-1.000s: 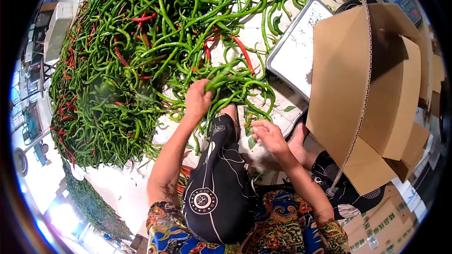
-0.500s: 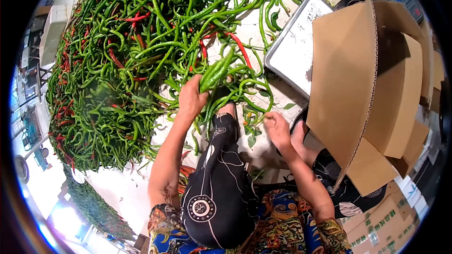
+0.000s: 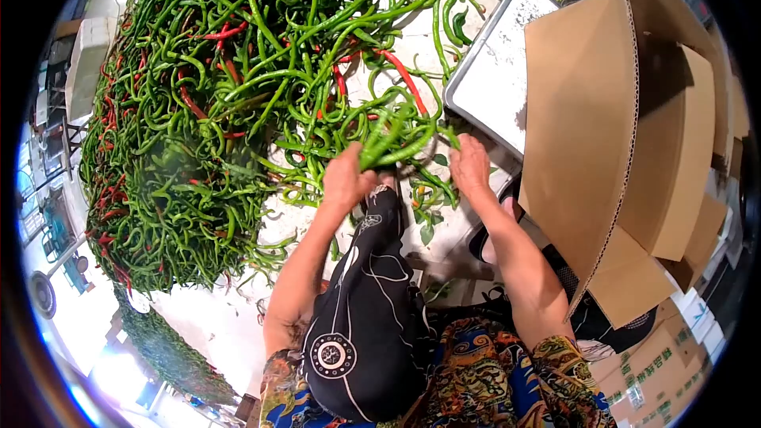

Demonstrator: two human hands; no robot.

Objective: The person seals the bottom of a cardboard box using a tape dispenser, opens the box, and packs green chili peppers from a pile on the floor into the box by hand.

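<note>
My left hand (image 3: 346,180) is closed around a bunch of long green chili peppers (image 3: 386,141), their tips pointing up and away from me and a little blurred. Over on the right, my right hand (image 3: 471,165) has its fingers closed at the end of a green chili pepper (image 3: 450,137), partly hidden by the fingertips. Loose green chili peppers lie on the pale floor just beyond both hands. Among them is a long red chili pepper (image 3: 406,82).
A large heap of green and red chili peppers (image 3: 182,135) fills the left. To the right stand a scale with a white platform (image 3: 503,55) and an open cardboard box (image 3: 583,135). My knee in dark patterned trousers (image 3: 361,309) is between my arms. Flat printed cardboard (image 3: 658,368) lies at lower right.
My left hand has moved right and slightly toward me with its green chili peppers. My right hand has reached forward, up to a green chili pepper end.
</note>
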